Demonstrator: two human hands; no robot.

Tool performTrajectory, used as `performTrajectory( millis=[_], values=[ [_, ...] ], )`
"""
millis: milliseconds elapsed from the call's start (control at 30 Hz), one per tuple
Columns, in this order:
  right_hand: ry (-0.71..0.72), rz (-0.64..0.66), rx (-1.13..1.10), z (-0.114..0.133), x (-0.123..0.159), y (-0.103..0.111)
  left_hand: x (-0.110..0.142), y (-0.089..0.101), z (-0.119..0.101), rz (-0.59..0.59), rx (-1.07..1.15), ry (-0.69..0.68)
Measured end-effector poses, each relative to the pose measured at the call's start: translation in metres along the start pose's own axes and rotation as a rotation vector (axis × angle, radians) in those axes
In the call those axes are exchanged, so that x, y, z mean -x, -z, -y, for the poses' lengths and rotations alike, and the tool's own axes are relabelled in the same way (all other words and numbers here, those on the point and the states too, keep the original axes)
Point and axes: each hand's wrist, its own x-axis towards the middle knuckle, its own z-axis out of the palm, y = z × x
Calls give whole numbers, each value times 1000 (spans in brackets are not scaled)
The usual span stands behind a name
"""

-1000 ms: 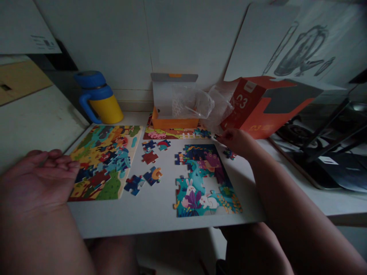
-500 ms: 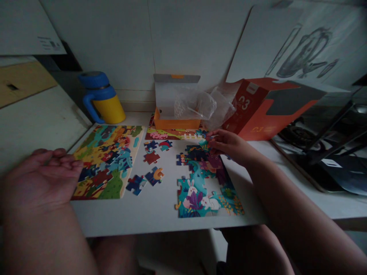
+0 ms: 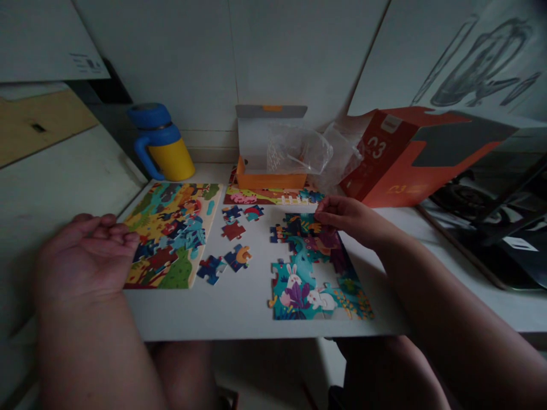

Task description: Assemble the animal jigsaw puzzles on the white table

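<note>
A partly joined jigsaw puzzle (image 3: pixel 305 296) with white rabbits and teal and purple shapes lies on the white table. At its far edge, my right hand (image 3: pixel 352 219) pinches a teal puzzle piece (image 3: pixel 308 223) with yellow leaf shapes; the fingertips cover part of it. My left hand (image 3: pixel 88 256) rests palm up with loosely curled fingers and nothing in it, beside a yellow-green joined puzzle (image 3: pixel 182 273). Between the two puzzles lie several loose pieces, among them a red-brown piece (image 3: pixel 233 230) and a dark blue one with an orange shape (image 3: pixel 238 257).
An open orange box (image 3: pixel 271 181) with a clear plastic bag (image 3: pixel 299 151) stands on another puzzle picture (image 3: pixel 248 196) at the back. To its left is a blue and yellow jug (image 3: pixel 171 156). A red-orange carton (image 3: pixel 393 165) and dark equipment (image 3: pixel 482 228) occupy the right.
The teal piece in my right hand has come down from above the puzzle's far edge to lie in line with the joined pieces. The whole view has shifted slightly; my left hand stays curled.
</note>
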Motion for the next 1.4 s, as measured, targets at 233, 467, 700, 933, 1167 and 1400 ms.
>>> performTrajectory(
  millis=[233,467,700,933,1167,1400],
  values=[
    [20,113,65,-15,-3,-1,7,-6,0,40,-24,10],
    [131,8,274,-33,-11,10,13,-7,-2,61,11,32],
    [100,-35,304,-49,-18,19,15,-7,-2,65,11,45],
    [87,-20,539,-40,-16,16,14,-3,-2,99,32,55],
    [89,-19,626,-48,-19,20,12,1,0,103,16,52],
    [101,-26,643,-46,-19,18,10,3,1,116,17,47]
  ],
)
